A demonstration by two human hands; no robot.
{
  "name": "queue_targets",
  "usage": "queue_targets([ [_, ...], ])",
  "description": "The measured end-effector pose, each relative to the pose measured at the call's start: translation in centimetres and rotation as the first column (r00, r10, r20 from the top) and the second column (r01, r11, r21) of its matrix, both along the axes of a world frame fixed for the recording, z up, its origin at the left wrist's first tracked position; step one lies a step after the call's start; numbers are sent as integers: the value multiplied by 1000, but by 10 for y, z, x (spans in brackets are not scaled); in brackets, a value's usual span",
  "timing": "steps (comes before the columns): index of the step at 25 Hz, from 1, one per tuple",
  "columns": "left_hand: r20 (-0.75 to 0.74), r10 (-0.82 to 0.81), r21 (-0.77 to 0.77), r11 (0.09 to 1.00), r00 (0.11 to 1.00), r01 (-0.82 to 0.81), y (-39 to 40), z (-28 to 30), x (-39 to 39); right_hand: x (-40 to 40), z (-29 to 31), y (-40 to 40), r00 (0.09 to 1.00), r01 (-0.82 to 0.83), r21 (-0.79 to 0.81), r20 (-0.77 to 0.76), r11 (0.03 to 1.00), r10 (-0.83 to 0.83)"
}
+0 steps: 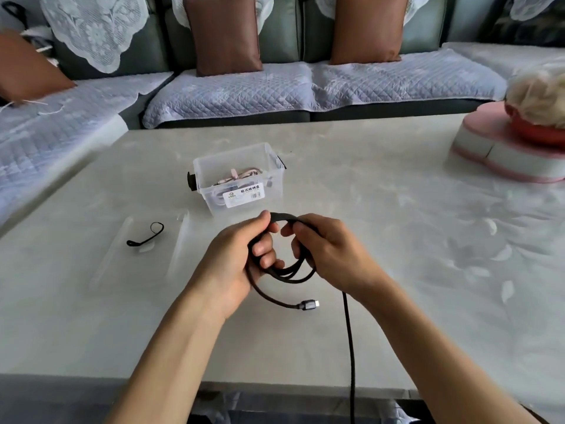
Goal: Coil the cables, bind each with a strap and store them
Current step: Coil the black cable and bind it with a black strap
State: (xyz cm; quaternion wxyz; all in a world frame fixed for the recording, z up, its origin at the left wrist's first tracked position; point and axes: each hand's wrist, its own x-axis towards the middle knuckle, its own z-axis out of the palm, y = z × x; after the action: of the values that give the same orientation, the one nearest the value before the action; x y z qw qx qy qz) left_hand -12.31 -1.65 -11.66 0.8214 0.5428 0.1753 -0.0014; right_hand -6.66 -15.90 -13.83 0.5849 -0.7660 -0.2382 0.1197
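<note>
Black cable (286, 272), coiled, gripped between both hands

Most of the table (382, 209) is open, with bare surface to the right of the hands and along the near edge, so reaching there hits nothing. Straight ahead the clear storage box (238, 175) sits just past the hands, open on top so you can drop in from above, and off to the left a black strap (146, 235) lies on a clear plastic sheet (137, 252). At the far right corner a pink round box (507, 151) blocks that side.
</note>
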Motion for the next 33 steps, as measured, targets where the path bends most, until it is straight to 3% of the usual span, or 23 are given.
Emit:
queue_targets([
  [2,27,65,94,993,998,-67,-4,-2,0,-2,1,-1,998,-25,13,-62,1000,26],
  [6,77,41,61,997,996,-46,-7,-2,-5,-5,4,0,992,11,21,-123,1000,-8],
  [9,104,-51,394,919,993,6,-6,-3,-8,-7,5,0,978,31,33,-208,999,-24],
  [10,99,-65,429,903,993,16,-6,-3,-8,-8,6,0,966,27,48,-258,998,-14],
  [11,79,-65,400,916,995,28,-7,-3,-8,-8,7,0,953,20,61,-303,998,-1],
  [14,47,-57,102,993,997,52,-6,-1,-8,-6,11,-4,924,-20,104,-378,994,58],
  [18,75,-41,-128,991,996,51,-5,0,-9,-4,13,-8,901,-80,176,-409,981,147],
  [24,150,227,-227,955,962,-190,6,-1,2,-8,2,-7,944,-1,112,-329,994,38],
  [27,194,304,-289,926,933,-241,12,3,6,-9,-5,-5,941,68,-90,-325,994,-94],
  [29,213,342,-325,908,915,-264,11,6,8,-12,-6,-3,899,14,-185,-429,983,-93],
  [31,225,367,-360,892,903,-273,7,5,9,-15,-3,-1,805,-84,-101,-594,991,8],
  [33,212,380,-373,883,900,-285,2,1,9,-17,-2,3,754,-50,103,-649,993,105],
])
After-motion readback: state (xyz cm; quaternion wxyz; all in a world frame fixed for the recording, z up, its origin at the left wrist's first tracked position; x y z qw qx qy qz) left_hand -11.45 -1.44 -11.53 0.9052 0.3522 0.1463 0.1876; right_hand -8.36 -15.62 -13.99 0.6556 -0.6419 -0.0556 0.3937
